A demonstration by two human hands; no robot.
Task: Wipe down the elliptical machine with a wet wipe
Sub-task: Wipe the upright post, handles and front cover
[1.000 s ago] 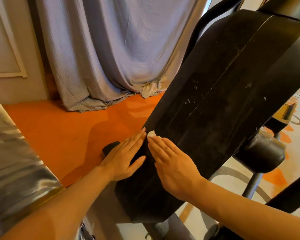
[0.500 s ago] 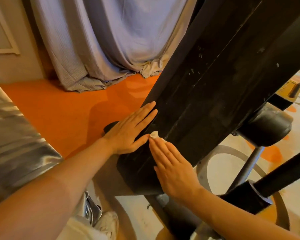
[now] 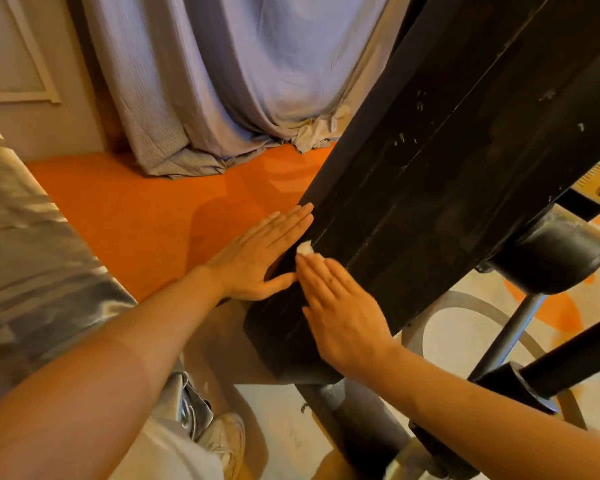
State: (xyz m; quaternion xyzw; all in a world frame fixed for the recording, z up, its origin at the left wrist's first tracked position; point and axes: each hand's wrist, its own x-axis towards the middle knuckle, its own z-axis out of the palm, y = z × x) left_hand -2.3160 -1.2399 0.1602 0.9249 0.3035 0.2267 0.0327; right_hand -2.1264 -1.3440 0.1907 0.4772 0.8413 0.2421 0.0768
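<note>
Hands lie flat on the black elliptical machine housing (image 3: 447,188); the right hand (image 3: 343,313), fingers straight and together, presses a small white wet wipe (image 3: 305,248) that peeks out beyond its fingertips. The left hand (image 3: 257,261) rests spread along the housing's left edge; grey curtain (image 3: 222,81) pools on orange floor (image 3: 136,202).

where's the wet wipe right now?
Head view, centre frame: the wet wipe sits pressed under the right hand, poking out past its fingertips on the elliptical's black housing, just right of the left hand.
</note>
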